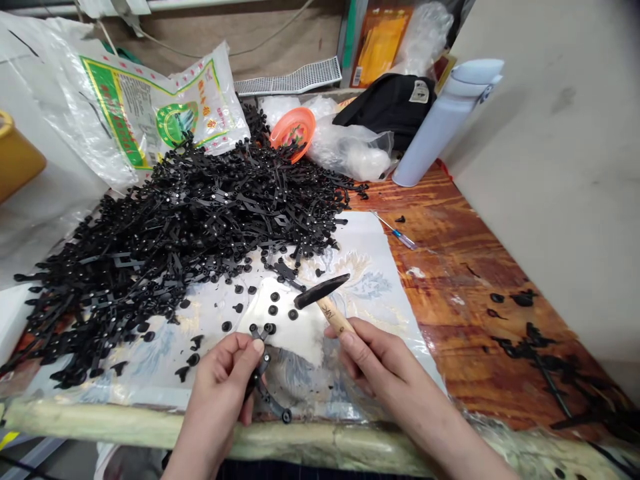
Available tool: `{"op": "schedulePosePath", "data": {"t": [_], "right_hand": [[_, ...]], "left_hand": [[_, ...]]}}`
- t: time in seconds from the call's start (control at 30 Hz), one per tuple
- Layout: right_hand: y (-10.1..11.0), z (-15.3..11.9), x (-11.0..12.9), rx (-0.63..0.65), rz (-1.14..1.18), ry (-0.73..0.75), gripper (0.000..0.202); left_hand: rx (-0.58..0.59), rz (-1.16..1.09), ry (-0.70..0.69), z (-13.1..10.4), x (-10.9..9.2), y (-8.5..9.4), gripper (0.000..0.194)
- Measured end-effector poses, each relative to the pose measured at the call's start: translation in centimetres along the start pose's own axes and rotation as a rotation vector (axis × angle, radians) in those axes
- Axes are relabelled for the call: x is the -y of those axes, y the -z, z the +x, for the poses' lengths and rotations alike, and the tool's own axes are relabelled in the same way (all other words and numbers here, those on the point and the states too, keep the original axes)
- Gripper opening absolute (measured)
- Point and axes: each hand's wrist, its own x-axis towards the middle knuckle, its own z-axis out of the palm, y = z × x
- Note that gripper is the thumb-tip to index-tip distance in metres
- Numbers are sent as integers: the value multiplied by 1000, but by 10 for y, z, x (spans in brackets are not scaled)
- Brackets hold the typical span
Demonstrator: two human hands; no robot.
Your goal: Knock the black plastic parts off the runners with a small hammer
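Note:
My left hand (227, 373) pinches a jointed black plastic linkage (273, 400) near the table's front edge. The linkage's upper ends lie at small round black caps on a white pad (305, 333). Several more black caps (273, 310) sit on that pad. My right hand (367, 353) is wrapped around the light wooden handle of a small hammer (323, 291), whose dark narrow head is raised over the pad, to the right of the caps. Loose black caps (227, 326) are also scattered left of the pad.
A large heap of black linkages (215, 207) covers the back left. Behind it are a printed plastic bag (165, 107) and an orange dish (293, 133). A pale blue bottle (440, 133) stands at back right, near a screwdriver (403, 238). Dark pieces (540, 360) lie on the right.

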Motion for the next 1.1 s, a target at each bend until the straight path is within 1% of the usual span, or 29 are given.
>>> {"op": "schedulePosePath", "data": {"t": [0.07, 0.17, 0.2, 0.3, 0.37, 0.43, 0.5, 0.53, 0.57, 0.6, 0.7, 0.73, 0.77, 0.83, 0.9, 0.93, 1.03, 1.1], "right_hand": [[0, -2, 3, -15, -98, 41, 36], [-3, -5, 9, -39, -299, 155, 29], [-5, -6, 10, -33, -358, 193, 29], [-8, -6, 13, 1, -508, 279, 39], [-7, -6, 14, -3, -591, 338, 41], [-6, -7, 15, -53, -611, 444, 45], [-5, -8, 14, -127, -571, 565, 52], [-5, -8, 14, -146, -555, 596, 54], [-5, -7, 13, -144, -555, 599, 53], [-5, -5, 12, -117, -571, 568, 51], [-5, -1, 14, 13, -638, 404, 43], [-5, -1, 16, 27, -633, 387, 42], [-4, -1, 17, 16, -611, 403, 43], [-3, -2, 19, -62, -545, 494, 46], [-4, -2, 18, -104, -534, 549, 49], [-5, -1, 17, -88, -565, 540, 48], [-7, 1, 14, 23, -668, 414, 44], [-6, 0, 15, 23, -630, 404, 44]], "left_hand": [[-3, 17, -11, 1, 2, 1, 35], [-15, 42, -11, 2, 4, 2, 36], [-21, 51, -11, 3, 5, 3, 36], [-39, 68, -22, 5, 7, 2, 37], [-59, 68, -38, 6, 10, 2, 37], [-78, 73, -57, 6, 12, 1, 37], [-88, 79, -73, 6, 13, 0, 36], [-90, 83, -78, 6, 13, 0, 35], [-93, 86, -80, 5, 13, 1, 34], [-95, 89, -80, 5, 12, 1, 32], [-83, 105, -76, 6, 11, 3, 29], [-78, 108, -76, 7, 11, 3, 29], [-73, 110, -77, 7, 11, 4, 29], [-74, 109, -77, 9, 11, 4, 29], [-74, 109, -79, 10, 11, 4, 29], [-77, 114, -80, 10, 11, 4, 28], [-88, 144, -83, 10, 11, 5, 27], [-88, 165, -78, 10, 10, 7, 27]]}}
